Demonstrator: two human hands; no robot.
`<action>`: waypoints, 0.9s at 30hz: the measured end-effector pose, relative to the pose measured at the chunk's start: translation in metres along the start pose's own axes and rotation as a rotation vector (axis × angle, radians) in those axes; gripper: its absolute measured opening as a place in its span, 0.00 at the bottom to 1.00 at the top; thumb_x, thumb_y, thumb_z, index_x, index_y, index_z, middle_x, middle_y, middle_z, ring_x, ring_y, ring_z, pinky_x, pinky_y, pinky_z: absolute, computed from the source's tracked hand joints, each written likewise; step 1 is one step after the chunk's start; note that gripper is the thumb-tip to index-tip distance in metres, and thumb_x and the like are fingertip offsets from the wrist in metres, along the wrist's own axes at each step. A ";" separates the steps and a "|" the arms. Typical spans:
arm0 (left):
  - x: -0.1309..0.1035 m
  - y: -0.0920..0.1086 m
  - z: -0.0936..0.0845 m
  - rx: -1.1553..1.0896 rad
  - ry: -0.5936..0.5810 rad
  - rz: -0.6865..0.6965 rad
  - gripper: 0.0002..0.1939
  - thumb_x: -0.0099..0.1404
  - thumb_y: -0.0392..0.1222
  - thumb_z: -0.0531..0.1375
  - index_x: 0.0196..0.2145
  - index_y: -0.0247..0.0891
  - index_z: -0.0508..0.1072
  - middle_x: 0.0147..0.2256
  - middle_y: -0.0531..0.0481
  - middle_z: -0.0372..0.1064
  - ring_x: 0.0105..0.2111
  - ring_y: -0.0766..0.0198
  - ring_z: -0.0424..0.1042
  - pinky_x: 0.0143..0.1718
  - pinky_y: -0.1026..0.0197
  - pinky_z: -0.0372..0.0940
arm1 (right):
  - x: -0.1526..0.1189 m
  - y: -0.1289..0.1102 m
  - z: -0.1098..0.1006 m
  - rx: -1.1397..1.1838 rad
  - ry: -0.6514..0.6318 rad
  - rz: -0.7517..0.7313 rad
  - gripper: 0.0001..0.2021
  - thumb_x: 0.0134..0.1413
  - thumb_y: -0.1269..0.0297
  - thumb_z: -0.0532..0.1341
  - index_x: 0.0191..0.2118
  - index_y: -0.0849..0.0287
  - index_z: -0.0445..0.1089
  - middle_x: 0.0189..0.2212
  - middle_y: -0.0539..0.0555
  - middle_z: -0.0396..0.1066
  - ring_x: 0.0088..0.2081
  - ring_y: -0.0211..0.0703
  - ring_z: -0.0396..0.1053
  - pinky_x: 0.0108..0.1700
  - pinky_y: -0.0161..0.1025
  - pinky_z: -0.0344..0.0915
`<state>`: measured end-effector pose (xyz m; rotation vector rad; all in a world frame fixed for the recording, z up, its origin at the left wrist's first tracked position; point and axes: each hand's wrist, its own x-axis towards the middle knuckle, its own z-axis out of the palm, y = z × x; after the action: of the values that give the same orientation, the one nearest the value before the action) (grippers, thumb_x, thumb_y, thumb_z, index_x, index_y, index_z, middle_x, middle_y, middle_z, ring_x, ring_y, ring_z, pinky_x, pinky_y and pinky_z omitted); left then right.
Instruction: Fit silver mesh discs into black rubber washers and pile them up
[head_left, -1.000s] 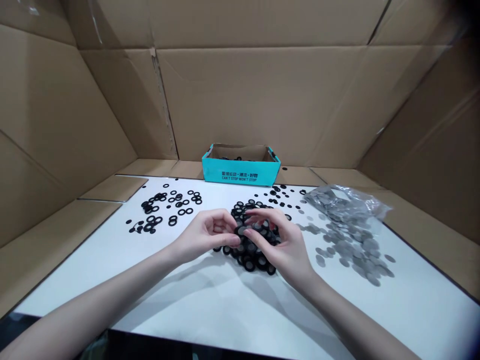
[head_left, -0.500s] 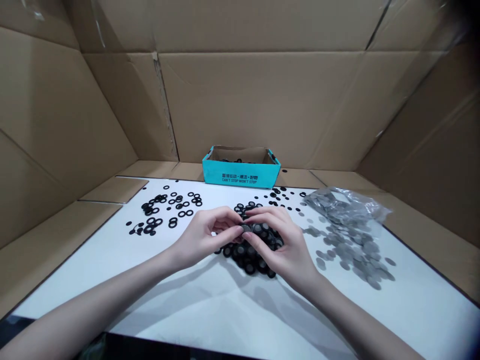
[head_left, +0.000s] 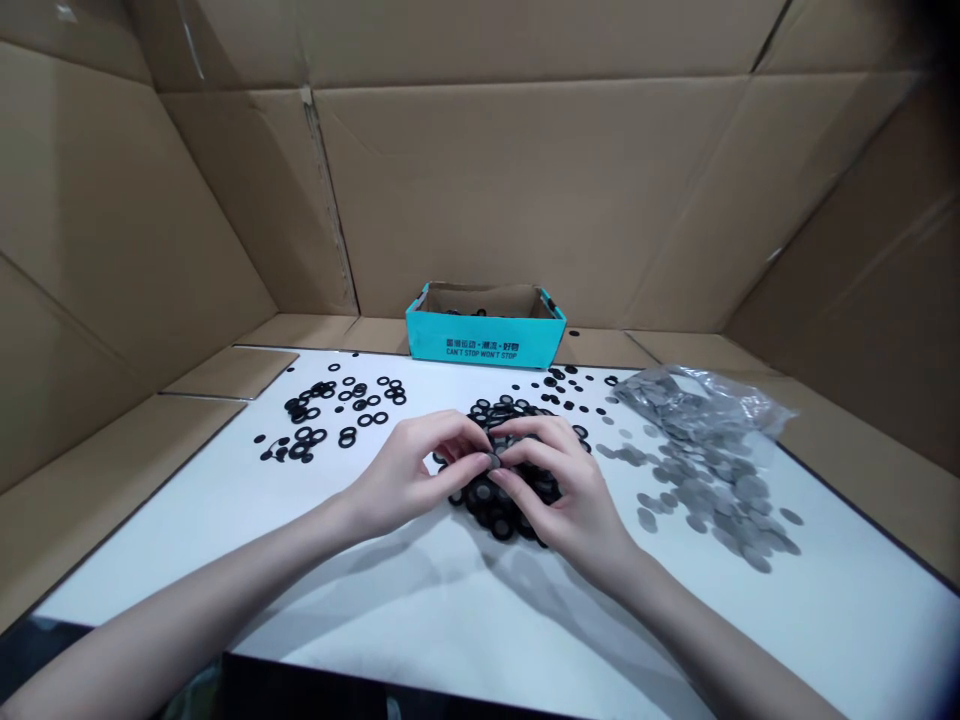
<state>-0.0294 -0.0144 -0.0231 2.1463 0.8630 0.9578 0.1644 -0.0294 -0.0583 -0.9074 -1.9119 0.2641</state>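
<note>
The teal box [head_left: 486,330] at the middle of the white surface's [head_left: 390,610] far edge carries two dark printed lines on its front wall. The lower line [head_left: 481,354] reads "CAN'T STOP WON'T STOP" in capitals. The upper line [head_left: 481,345], in larger Chinese characters, ends "运动-潮流-好物"; its first characters are too small to read surely.

Pinched disc [head_left: 493,461] partly hidden, details seemingly blurred

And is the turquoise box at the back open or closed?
Open: the turquoise box has no cover over its top, and some black pieces show inside. How full: cannot tell.
</note>
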 end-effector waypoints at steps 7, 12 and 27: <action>0.000 0.000 0.001 0.041 -0.054 -0.031 0.06 0.68 0.38 0.55 0.34 0.37 0.70 0.33 0.50 0.70 0.32 0.65 0.69 0.33 0.64 0.64 | -0.003 0.001 0.001 0.004 0.004 0.002 0.05 0.56 0.69 0.63 0.31 0.54 0.67 0.42 0.56 0.73 0.46 0.51 0.67 0.47 0.51 0.65; 0.000 0.002 -0.004 0.162 -0.121 -0.021 0.05 0.69 0.37 0.54 0.34 0.37 0.69 0.34 0.49 0.70 0.32 0.65 0.67 0.35 0.63 0.63 | 0.000 -0.002 -0.002 0.046 -0.048 0.006 0.09 0.55 0.71 0.62 0.27 0.55 0.63 0.41 0.56 0.72 0.46 0.51 0.67 0.47 0.51 0.64; 0.001 0.004 -0.005 0.060 -0.190 -0.100 0.07 0.69 0.40 0.54 0.35 0.36 0.69 0.35 0.51 0.69 0.34 0.65 0.67 0.36 0.63 0.61 | 0.001 -0.003 -0.009 0.124 -0.103 0.014 0.10 0.54 0.74 0.62 0.27 0.56 0.61 0.38 0.54 0.71 0.44 0.48 0.65 0.46 0.48 0.62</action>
<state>-0.0315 -0.0150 -0.0170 2.1806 0.9045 0.6735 0.1703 -0.0321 -0.0512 -0.8379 -1.9602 0.4404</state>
